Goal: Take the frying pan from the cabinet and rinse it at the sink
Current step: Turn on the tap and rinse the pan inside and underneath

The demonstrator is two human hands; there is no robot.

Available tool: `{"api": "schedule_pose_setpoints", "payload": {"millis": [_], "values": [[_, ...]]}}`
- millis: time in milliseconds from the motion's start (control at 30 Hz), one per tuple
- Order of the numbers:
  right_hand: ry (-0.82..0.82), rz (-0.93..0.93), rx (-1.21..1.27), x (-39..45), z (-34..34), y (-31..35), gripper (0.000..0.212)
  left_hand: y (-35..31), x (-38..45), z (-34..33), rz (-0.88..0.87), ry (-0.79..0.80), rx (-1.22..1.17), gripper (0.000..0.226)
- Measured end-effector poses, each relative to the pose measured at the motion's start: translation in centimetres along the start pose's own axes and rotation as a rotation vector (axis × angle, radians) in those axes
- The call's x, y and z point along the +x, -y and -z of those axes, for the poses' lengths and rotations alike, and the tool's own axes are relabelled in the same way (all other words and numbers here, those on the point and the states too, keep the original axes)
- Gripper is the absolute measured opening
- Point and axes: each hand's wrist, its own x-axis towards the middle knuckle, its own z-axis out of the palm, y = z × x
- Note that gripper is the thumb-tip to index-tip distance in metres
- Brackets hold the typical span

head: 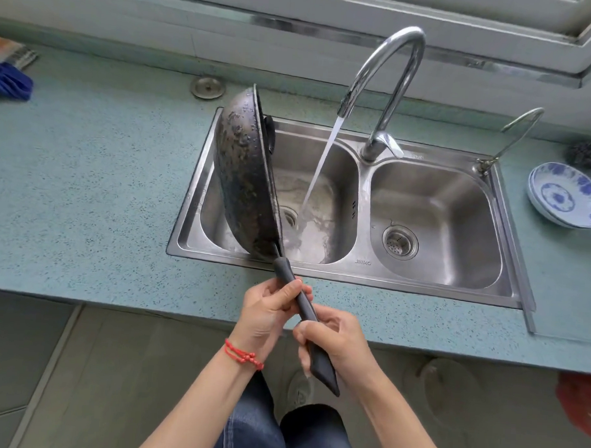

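We are standing at the counter (85, 187), looking down at a double sink (509, 267) of bright steel. We are holding the frying pan (245, 174) tipped up on edge over the left basin, its dark, pitted underside facing left and beaded with water, its rim facing the stream. The pan's handle (304, 305) is running down toward us past the sink's front edge. The left hand (266, 314) is wrapping the handle near its middle, thumb lying along the top; a red cord bracelet (242, 355) is sitting on that wrist. The right hand (336, 344) is closing around the handle lower down, near its butt end, fingers curled under. Both hands are gripping, neither spread. The tap (385, 78) is running; water (320, 164) is falling in a slanted stream into the left basin just right of the pan, not touching it as far as we can tell, and is splashing near the drain. The right basin is looking dry, with its strainer (400, 242) in place. On the counter at far right, blue-and-white bowls (566, 195) are sitting stacked, a dark scouring pad (585, 153) just behind them. At far left a blue cloth (9, 82) is lying on the counter.
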Motion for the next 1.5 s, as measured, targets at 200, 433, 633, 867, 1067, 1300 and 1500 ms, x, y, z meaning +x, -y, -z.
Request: {"api": "schedule_pose_setpoints", "payload": {"millis": [200, 433, 633, 867, 1067, 1300, 1500], "values": [[0.006, -0.057, -0.14, 0.3, 0.1, 0.4, 0.009, 0.1, -0.2, 0.0, -0.081, -0.046, 0.084, 0.008], [-0.134, -0.046, -0.32, 0.0, 0.0, 1.4, 0.022, 0.3, 0.1, -0.7, -0.163, -0.123, 0.203, 0.007], [-0.101, 0.048, -0.233, -0.4, -0.8, 0.9, 0.011, -0.1, -0.3, -0.6, -0.22, -0.178, 0.241, 0.01], [-0.047, 0.089, 0.0, 0.1, -1.3, 0.9, 0.015, -0.2, -0.1, -0.7, -0.077, -0.105, 0.021, 0.022], [0.004, 0.12, 0.144, 0.6, -1.6, 0.2, 0.018, -0.6, 0.2, 0.2, -0.1, -0.055, 0.187, 0.01], [-0.004, 0.053, 0.201, 1.4, -0.9, -1.0, 0.015, -0.2, 1.0, -0.5, -0.195, -0.094, 0.34, 0.004], [-0.051, 0.023, 0.121, 1.5, -0.1, -0.8, 0.015, 0.5, 2.0, -0.8, -0.18, -0.065, 0.375, 0.005]]}}
